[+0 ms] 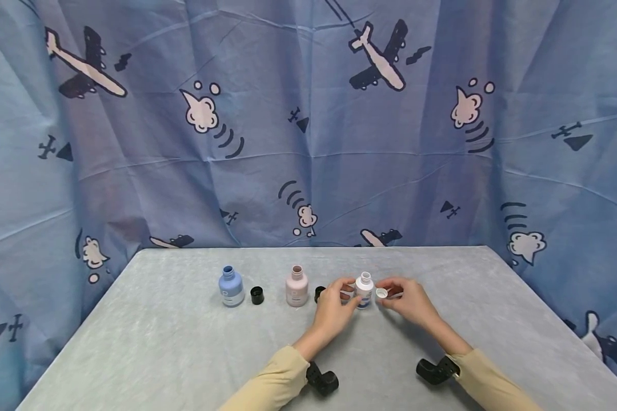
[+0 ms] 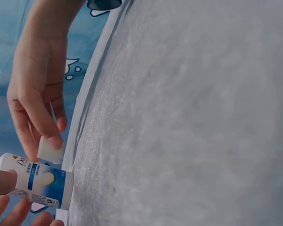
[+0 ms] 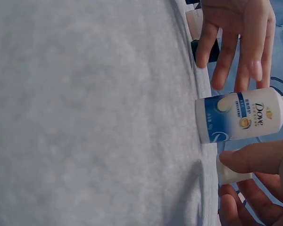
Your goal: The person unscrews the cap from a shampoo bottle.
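Observation:
A white Dove bottle [image 1: 364, 291] stands upright and uncapped on the table, its blue-and-white label showing in the right wrist view [image 3: 240, 115]. My left hand [image 1: 334, 308] is at its left side, thumb in front and fingers spread loosely behind; no firm grip shows. Just right of the bottle, my right hand [image 1: 411, 302] pinches a small white cap [image 1: 381, 293] between thumb and fingers. The left wrist view shows the cap [image 2: 50, 151] close beside the bottle [image 2: 37, 181]. Whether the cap touches the table is unclear.
To the left stand an open blue bottle [image 1: 231, 287] with a black cap [image 1: 257, 295] beside it, and an open pink bottle [image 1: 296, 287]. Another black cap [image 1: 319, 293] lies partly behind my left hand. A blue patterned curtain [image 1: 308, 125] hangs behind the grey table [image 1: 185, 354].

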Motion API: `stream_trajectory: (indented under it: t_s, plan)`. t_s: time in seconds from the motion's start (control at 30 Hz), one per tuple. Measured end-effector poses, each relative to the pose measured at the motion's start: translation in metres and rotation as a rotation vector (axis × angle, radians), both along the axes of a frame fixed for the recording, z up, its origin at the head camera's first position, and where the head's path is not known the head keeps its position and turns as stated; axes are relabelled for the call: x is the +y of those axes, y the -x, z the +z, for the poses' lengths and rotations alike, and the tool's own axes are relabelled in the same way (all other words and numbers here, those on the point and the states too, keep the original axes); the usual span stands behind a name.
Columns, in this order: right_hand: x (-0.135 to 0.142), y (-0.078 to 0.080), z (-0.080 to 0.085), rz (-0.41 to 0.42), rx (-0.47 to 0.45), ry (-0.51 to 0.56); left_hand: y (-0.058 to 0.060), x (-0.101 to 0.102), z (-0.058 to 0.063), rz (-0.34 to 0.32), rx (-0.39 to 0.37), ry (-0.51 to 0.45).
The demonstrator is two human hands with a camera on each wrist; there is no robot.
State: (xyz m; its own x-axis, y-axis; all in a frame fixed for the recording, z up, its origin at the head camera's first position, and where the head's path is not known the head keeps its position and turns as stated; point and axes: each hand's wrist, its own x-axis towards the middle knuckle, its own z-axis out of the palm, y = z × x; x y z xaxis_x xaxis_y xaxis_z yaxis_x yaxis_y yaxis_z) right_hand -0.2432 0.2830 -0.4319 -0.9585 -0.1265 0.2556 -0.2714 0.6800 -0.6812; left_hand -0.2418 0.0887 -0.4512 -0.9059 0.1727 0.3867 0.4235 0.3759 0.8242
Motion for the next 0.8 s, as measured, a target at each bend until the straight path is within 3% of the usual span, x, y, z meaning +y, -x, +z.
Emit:
stream_trajectory:
  t_s: [0.1, 0.4, 0.67, 0.8]
  plan:
    - [0.002, 0.000, -0.003, 0.003, -0.010, -0.013, -0.004, -0.002, 0.000, -0.011, -0.021, -0.001]
    - [0.005, 0.000, -0.004, 0.012, -0.039, -0.060, -0.011, -0.016, 0.008, -0.035, 0.009, 0.031]
    - [0.012, -0.003, -0.001, 0.089, -0.038, -0.091, -0.020, -0.041, 0.019, -0.045, 0.060, 0.073]
    - [0.020, -0.006, 0.003, 0.081, -0.020, -0.094, -0.027, -0.059, 0.025, -0.022, 0.097, 0.094]
